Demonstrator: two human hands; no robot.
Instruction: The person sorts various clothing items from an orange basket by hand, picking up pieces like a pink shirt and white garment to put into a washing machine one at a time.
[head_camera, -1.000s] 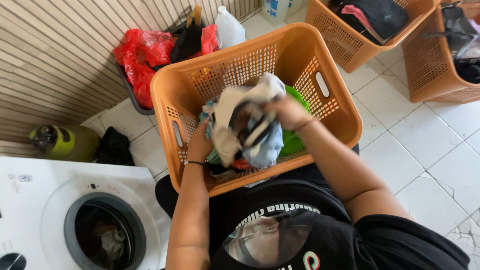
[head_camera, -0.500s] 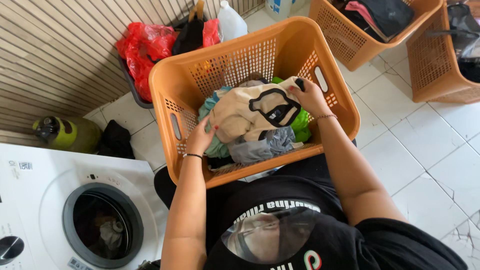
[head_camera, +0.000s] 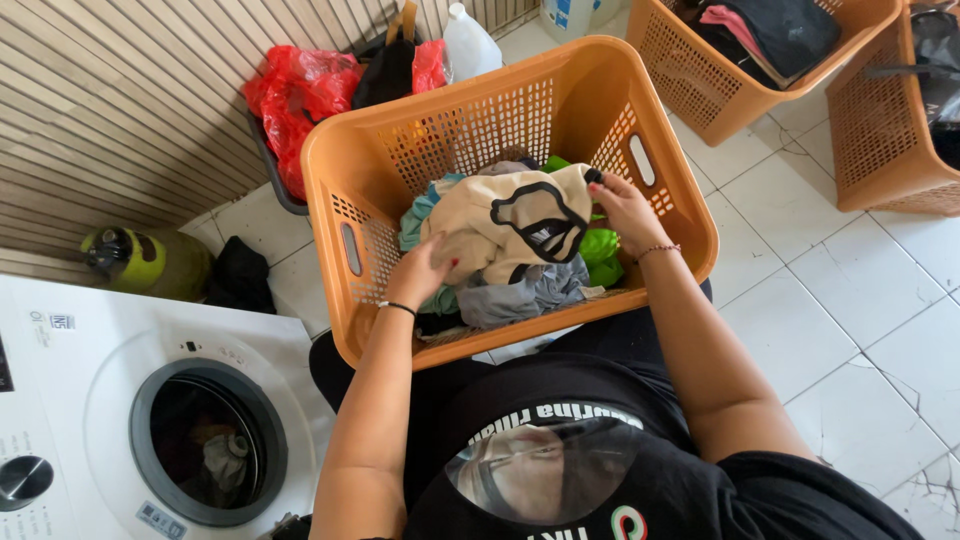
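The floor (head_camera: 860, 300) is laid with white square tiles, some cracked near the lower right corner, and a wall of pale horizontal slats (head_camera: 110, 110) runs along the upper left. A white front-loading washing machine (head_camera: 90, 400) stands at the lower left with its round drum opening (head_camera: 208, 442) showing some laundry inside; beside it on the floor lie a green gas cylinder (head_camera: 150, 262) and a black cloth (head_camera: 240, 278). An orange perforated laundry basket (head_camera: 440, 130) rests tilted on the person's lap, holding a heap of clothes: a beige garment with black trim (head_camera: 500, 225) on top, a grey piece (head_camera: 530, 290) below it, teal cloth (head_camera: 418, 215) at the left and bright green cloth (head_camera: 600, 250) at the right. The left hand (head_camera: 425, 272) is clenched on the lower left edge of the beige garment, while the right hand (head_camera: 625, 208) pinches its upper right corner with the fingers closed. Behind the basket a dark tub (head_camera: 262, 165) holds red plastic bags (head_camera: 300, 95) and a black bag, with a white jug (head_camera: 468, 45) just beside. Two more orange baskets (head_camera: 700, 90) stand at the upper right, holding dark clothes.
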